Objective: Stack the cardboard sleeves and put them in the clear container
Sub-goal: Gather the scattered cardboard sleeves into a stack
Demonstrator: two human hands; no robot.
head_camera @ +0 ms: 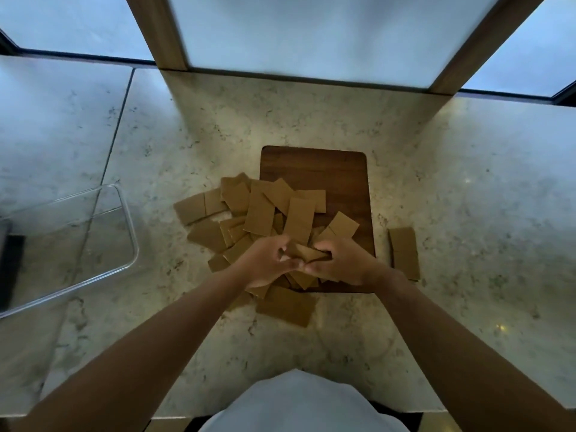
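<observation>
Between left hand [268, 262] and right hand [339, 261], one cardboard sleeve [307, 253], pinched by curled fingers of both, above the scattered pile [265, 210].

Pale marble counter under frosted windows

A veined stone counter [311, 113] runs beyond the grip to frosted panes [311, 29] split by wooden frame posts [157, 32]; cool daylight falls left, warmer light around the grip.

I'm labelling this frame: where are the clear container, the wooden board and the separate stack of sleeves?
clear container [132, 241]: head view, on its near right rim.
wooden board [314, 166]: head view, on its bare far part.
stack of sleeves [404, 252]: head view, on its top sleeve.
</observation>
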